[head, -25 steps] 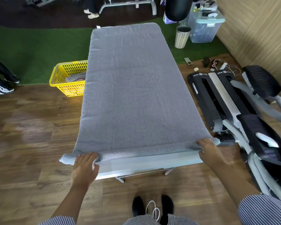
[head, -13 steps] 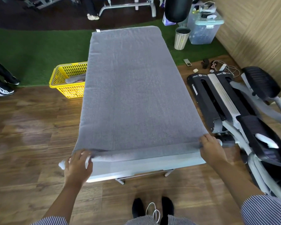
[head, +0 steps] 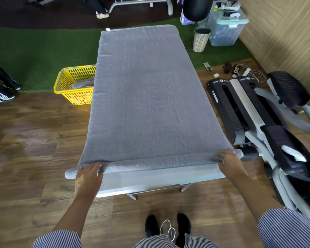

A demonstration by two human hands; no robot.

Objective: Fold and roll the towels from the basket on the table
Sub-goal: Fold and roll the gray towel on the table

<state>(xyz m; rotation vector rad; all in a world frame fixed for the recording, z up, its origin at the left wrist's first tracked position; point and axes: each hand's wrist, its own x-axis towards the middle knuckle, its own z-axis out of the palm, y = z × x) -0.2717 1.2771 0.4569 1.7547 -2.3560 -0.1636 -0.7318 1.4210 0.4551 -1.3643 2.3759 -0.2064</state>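
A long grey towel (head: 143, 97) lies flat along the whole table (head: 159, 178), and its near end is turned into a thin roll (head: 159, 162) across the table's width. My left hand (head: 89, 176) grips the left end of that roll, fingers curled over it. My right hand (head: 229, 161) grips the right end the same way. The roll's tips stick out past both table sides. A yellow basket (head: 73, 76) stands on the floor left of the table with another grey towel (head: 82, 84) inside.
A black and grey exercise machine (head: 258, 119) stands close along the table's right side. A striped bin (head: 201, 39) and a clear storage box (head: 225, 27) sit at the far right. Someone's legs (head: 2, 86) are at the far left. Cables lie on the floor.
My left hand slid out toward the roll's left tip, then came back onto the roll. The rolled edge has moved slightly farther up the table. My right hand stayed on its end.
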